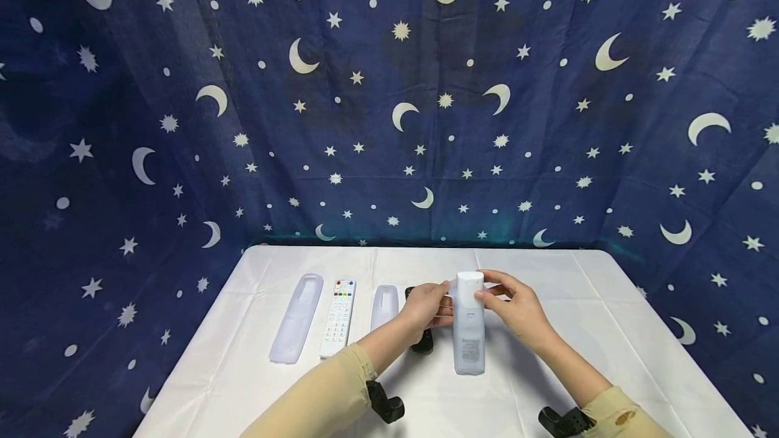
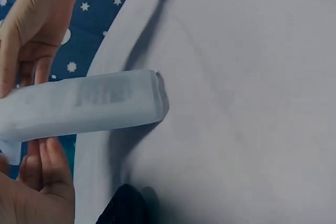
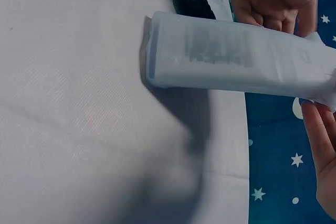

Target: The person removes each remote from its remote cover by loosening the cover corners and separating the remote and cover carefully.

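A white remote control (image 1: 469,284), back side showing, stands upright in a translucent silicone remote cover (image 1: 468,336), with its top end bare above the cover. My left hand (image 1: 425,306) pinches a loose flap of the cover's mouth at the left side. On the other side, my right hand (image 1: 516,306) holds the upper end between thumb and fingers. Printed text on the remote's back shows blurred through the cover (image 2: 105,103) in the left wrist view. The cover's lower end is close over the white table (image 3: 68,77) in the right wrist view.
Left of my hands lie a long translucent cover (image 1: 296,320), a white remote with coloured buttons (image 1: 338,316) and a smaller translucent cover (image 1: 384,306). A black remote (image 1: 424,343) is partly hidden under my left hand. A dark blue starry curtain (image 1: 365,120) hangs behind the table.
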Motion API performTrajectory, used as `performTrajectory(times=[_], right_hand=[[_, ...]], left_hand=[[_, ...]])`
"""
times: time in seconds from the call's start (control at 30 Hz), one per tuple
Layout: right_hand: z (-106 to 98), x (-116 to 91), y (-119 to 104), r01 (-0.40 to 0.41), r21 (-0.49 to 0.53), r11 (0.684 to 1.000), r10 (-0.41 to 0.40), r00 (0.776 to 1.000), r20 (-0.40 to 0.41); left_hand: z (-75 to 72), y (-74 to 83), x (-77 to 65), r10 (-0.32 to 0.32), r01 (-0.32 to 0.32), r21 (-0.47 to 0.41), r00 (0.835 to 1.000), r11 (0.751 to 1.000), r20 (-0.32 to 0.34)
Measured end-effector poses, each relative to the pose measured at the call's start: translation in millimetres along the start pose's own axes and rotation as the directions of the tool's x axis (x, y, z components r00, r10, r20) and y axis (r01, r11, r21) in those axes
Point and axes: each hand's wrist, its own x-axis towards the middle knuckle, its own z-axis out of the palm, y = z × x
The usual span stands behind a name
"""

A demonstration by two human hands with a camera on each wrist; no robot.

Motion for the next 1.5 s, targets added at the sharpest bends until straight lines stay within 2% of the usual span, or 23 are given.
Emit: performTrajectory(times=[0.23, 0.5, 0.6, 0.73, 0.87, 1.0, 1.1, 1.37, 1.5], right_hand=[[-4, -3, 1, -0.027, 0.038, 0.999, 0.029, 0.999, -0.031], [-5, -2, -2, -0.012, 0.112, 0.994, 0.015, 1.000, -0.026], [-7, -4, -3, -0.077, 0.194, 0.978, 0.079, 0.997, 0.001], [-9, -8, -4, -0.249, 0.249, 0.936, 0.244, 0.968, 0.053], [-9, -12, -5, -0.361, 0.259, 0.896, 0.351, 0.933, 0.083], [-8, -14, -7, -0.400, 0.313, 0.861, 0.390, 0.916, 0.098], [-7, -14, -8, -0.411, 0.337, 0.847, 0.401, 0.910, 0.102], [1, -17, -6, -0.431, 0.354, 0.830, 0.458, 0.889, 0.008], [5, -19, 1, -0.459, 0.377, 0.805, 0.492, 0.870, 0.009]], left_hand=[[-0.5, 8.3, -12.6, 0.037, -0.038, 0.003, 0.999, 0.999, 0.030], [2.5, 15.5, -14.5, 0.089, -0.088, -0.031, 0.996, 0.996, 0.010], [3.1, 14.9, -15.9, 0.098, -0.098, -0.034, 0.995, 0.995, 0.016], [3.2, 14.3, -18.6, 0.099, -0.098, -0.048, 0.995, 0.994, 0.026], [3.2, 12.8, -20.2, 0.096, -0.094, -0.049, 0.995, 0.994, 0.024], [2.7, 10.0, -19.9, 0.083, -0.082, -0.058, 0.996, 0.995, 0.022], [2.5, 7.8, -19.2, 0.077, -0.076, -0.067, 0.997, 0.995, 0.023], [4.6, -1.6, -14.6, 0.013, -0.009, -0.113, 0.999, 0.994, 0.029], [4.9, -8.2, -13.1, -0.016, 0.019, -0.127, 1.000, 0.992, 0.025]])
